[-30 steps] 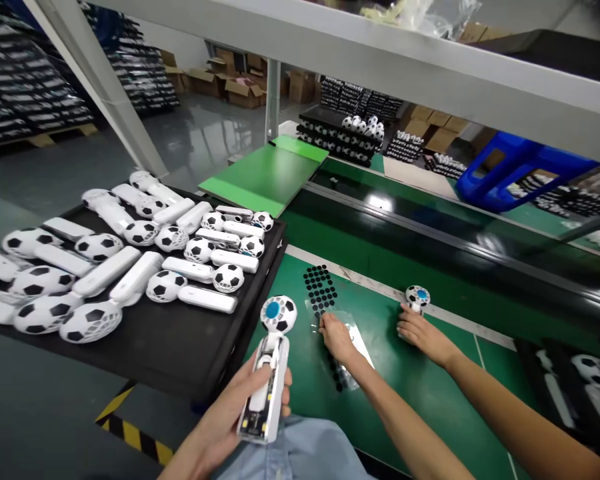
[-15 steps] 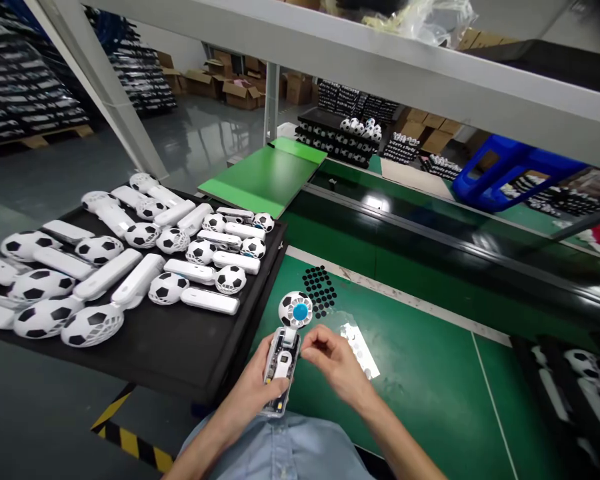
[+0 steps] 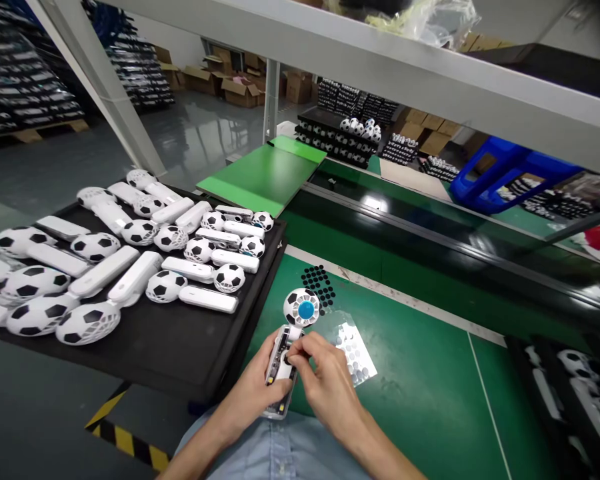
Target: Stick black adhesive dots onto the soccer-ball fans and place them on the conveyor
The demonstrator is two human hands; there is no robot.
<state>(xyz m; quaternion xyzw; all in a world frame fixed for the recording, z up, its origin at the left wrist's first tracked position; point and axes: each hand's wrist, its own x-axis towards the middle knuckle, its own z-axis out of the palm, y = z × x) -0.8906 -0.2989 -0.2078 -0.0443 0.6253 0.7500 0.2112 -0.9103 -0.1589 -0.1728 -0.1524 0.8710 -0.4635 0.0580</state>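
My left hand [image 3: 254,385] is wrapped around the handle of a handheld fan [image 3: 283,372] with a football-patterned head and a blue centre. The handle's front is see-through, with dark inner parts and a white piece visible. Over that front, the fingertips of my right hand [image 3: 325,377] are pinched together at the white piece. Whatever they hold, if anything, is too small and covered to make out. Beyond the fan, several black discs [image 3: 319,287] lie on the green table. A sheet of round stickers [image 3: 355,353] lies right of my right hand.
On the left, a black tray [image 3: 180,340] carries several football-patterned fans. A green board [image 3: 260,177] lies behind it. More fans sit in black trays [image 3: 545,380] at the right edge. A grey shelf beam [image 3: 330,50] crosses overhead, and a blue plastic frame [image 3: 510,173] stands farther back.
My right hand has moved left from beside the fan onto the front of its handle. The fan has shifted slightly in my left hand's grip, its head moving a little right.
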